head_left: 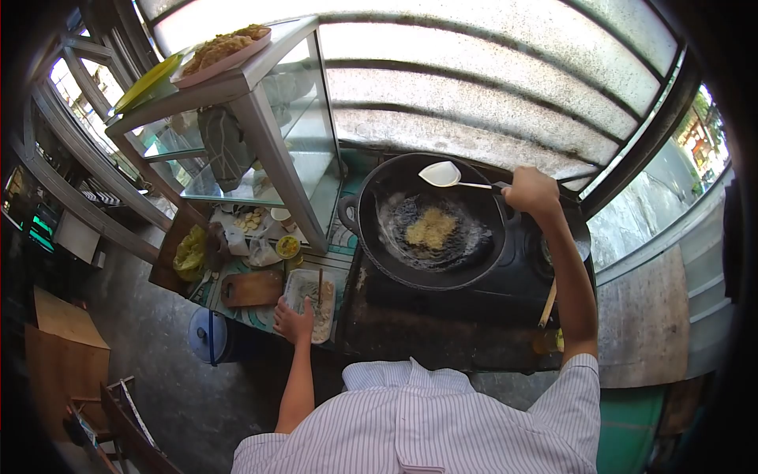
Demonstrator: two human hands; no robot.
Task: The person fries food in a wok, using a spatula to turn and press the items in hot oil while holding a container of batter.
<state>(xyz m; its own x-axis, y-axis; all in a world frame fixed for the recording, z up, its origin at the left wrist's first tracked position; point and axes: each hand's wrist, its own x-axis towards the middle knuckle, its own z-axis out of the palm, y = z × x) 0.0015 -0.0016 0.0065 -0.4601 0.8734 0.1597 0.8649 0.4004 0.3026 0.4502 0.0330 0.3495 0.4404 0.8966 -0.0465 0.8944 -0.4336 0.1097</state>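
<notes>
A large black wok (371, 245) rests on the stove at the centre, with a golden, lumpy piece of food (431, 228) frying in bubbling oil. My right hand (531, 191) is closed around the handle of a metal spatula (440, 174), whose blade is over the wok's far part. At the wok's left, my left hand (294, 321) touches the near left side of a plastic container (301, 286) of pale batter, fingers apart. A brown stick or handle (320, 287) stands in the batter.
A wooden cutting board (252, 289) lies left of the container. Behind it stands a glass cabinet (276, 130) with a plate of fried food (225, 54) on top. A lidded bucket (208, 336) is below the counter. Another long handle (548, 303) lies right of the wok.
</notes>
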